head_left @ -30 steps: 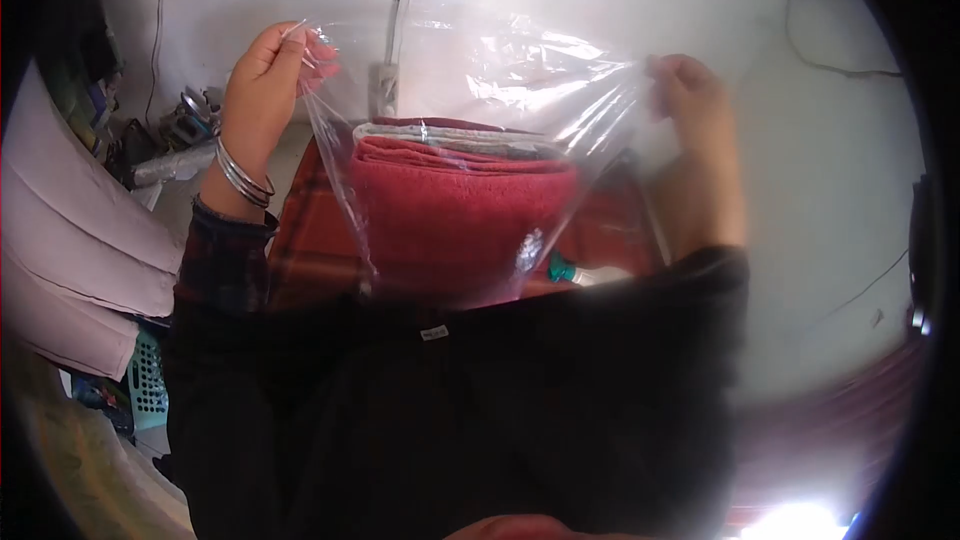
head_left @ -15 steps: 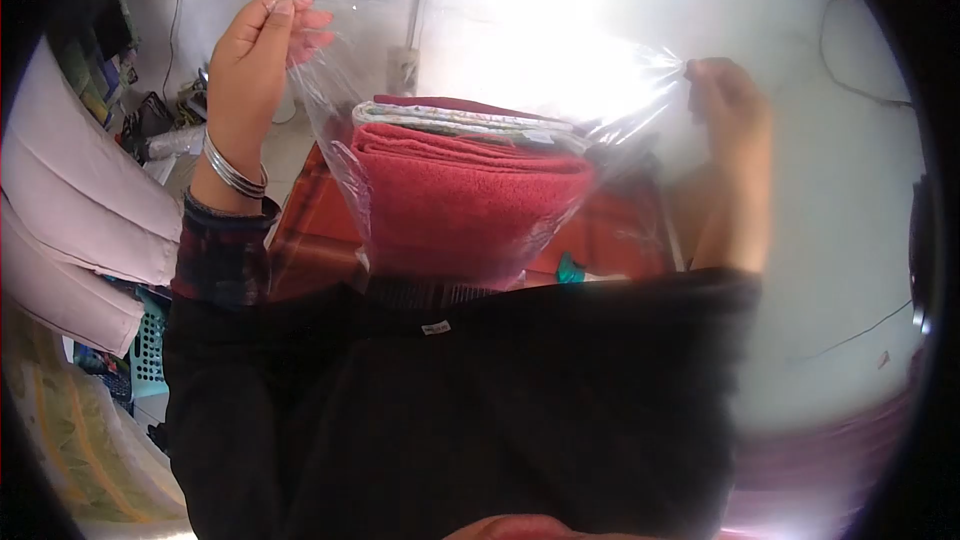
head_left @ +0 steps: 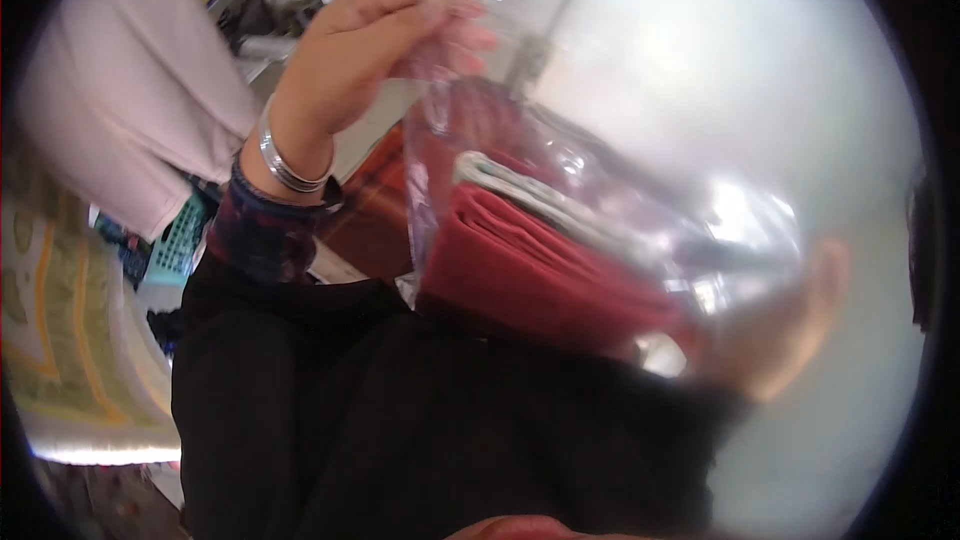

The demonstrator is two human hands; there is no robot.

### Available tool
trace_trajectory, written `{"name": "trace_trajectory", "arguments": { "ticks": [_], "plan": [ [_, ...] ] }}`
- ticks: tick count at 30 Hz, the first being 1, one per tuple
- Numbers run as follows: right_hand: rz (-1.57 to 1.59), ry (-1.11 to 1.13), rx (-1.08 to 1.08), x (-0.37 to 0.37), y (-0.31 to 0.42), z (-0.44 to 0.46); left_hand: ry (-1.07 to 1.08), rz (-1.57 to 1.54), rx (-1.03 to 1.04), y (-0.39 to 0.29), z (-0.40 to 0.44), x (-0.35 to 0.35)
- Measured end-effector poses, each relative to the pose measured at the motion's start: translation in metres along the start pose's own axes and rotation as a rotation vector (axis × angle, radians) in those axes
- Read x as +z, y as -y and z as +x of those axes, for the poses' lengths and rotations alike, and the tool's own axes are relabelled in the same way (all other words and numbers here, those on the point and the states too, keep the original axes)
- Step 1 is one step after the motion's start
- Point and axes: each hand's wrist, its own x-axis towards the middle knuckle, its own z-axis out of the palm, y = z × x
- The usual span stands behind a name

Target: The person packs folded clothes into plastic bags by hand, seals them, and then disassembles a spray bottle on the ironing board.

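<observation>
A clear plastic bag (head_left: 570,155) holds a folded red cloth (head_left: 540,270) that looks like a towel, with a folded whitish patterned cloth (head_left: 545,202) behind it. My left hand (head_left: 385,45) is closed on the bag's upper left edge, thumb in front, some fingertips showing through the plastic. At the bag's right side is my right hand (head_left: 790,325), lower and badly blurred. The plastic stretches across to it and appears gripped there, though its fingers are smeared. The bag tilts down to the right. My dark clothing covers the bundle's lower part.
Behind the bag shows a reddish-brown surface (head_left: 365,205). On the left are a hanging pale pink garment (head_left: 140,90), a teal basket (head_left: 180,240) and a green and yellow patterned cloth (head_left: 60,310). A pale wall (head_left: 850,120) fills the right.
The view has turned and tilted. My right hand has dropped well below my left, and the bag with the cloths now slants down to the right. The left hand keeps its hold.
</observation>
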Motion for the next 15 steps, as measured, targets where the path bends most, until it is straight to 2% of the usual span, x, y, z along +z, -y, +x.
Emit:
{"name": "trace_trajectory", "arguments": {
  "ticks": [2,5,9,10,12,13,15],
  "plan": [
    [-0.222,0.086,-0.377,0.011,-0.008,-0.011,0.162,-0.097,0.064,-0.004,-0.010,-0.001],
    [0.456,0.188,0.112,0.069,0.024,-0.032,0.200,-0.043,0.046,-0.017,-0.021,0.008],
    [0.385,0.044,0.231,0.072,0.041,-0.065,0.261,0.030,0.084,-0.024,-0.023,0.003],
    [0.350,0.020,0.248,0.068,0.041,-0.069,0.161,-0.008,0.007,-0.018,-0.020,-0.005],
    [0.296,-0.029,0.281,0.064,0.042,-0.077,0.101,-0.025,-0.026,-0.003,-0.014,-0.037],
    [0.271,-0.051,0.293,0.062,0.043,-0.080,0.137,-0.010,0.016,0.008,-0.012,-0.064],
    [0.230,-0.081,0.322,0.065,0.046,-0.084,-0.196,0.215,-0.168,0.066,-0.015,-0.103]
  ]
}}
